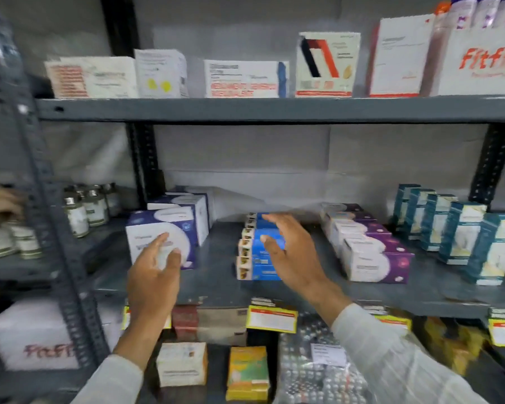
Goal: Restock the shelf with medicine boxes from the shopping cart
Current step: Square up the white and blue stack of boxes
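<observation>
A row of blue medicine boxes (258,258) lies on the grey middle shelf (216,275). My right hand (292,255) hovers just over and to the right of them, fingers spread, holding nothing. My left hand (155,275) is in front of a white and purple box (158,228) at the left, fingertips at its front face, fingers apart; I cannot tell if they touch. The shopping cart is out of view.
White and purple boxes (373,258) and teal boxes (461,234) stand at the right of the middle shelf. The top shelf (274,109) carries white boxes. Small bottles (82,211) fill the left rack, where another person's hand (0,202) shows. Boxes and blister packs sit below.
</observation>
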{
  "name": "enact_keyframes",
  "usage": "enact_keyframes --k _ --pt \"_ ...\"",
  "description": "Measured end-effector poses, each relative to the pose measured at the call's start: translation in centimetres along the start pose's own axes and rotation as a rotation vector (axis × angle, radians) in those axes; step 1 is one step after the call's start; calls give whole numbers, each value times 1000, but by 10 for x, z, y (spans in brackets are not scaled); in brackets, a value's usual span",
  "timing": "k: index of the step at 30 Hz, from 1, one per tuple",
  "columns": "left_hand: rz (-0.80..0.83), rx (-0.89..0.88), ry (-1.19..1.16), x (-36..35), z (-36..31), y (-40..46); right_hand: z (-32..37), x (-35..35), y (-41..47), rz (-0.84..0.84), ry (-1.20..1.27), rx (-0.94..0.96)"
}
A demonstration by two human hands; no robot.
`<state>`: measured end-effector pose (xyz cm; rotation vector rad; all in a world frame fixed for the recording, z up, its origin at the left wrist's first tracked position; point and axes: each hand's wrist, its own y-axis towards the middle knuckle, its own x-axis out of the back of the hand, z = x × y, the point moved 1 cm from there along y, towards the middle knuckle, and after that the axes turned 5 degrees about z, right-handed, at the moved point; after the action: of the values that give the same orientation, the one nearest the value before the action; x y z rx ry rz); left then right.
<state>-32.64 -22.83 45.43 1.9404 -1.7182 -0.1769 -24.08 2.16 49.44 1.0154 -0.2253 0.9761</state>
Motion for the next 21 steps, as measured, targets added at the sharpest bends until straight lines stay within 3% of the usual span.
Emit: enact_keyframes --k 4,7,11,21 --pt "-46 133 -14 41 25 36 49 -76 20 213 354 -249" --pt "45 240 -225 45 32 51 75 -119 28 290 657 -393" --pt "192 265 -493 40 46 61 81 -156 33 270 752 -447" --pt "358 301 -558 56 63 95 85 -199 36 114 835 -499"
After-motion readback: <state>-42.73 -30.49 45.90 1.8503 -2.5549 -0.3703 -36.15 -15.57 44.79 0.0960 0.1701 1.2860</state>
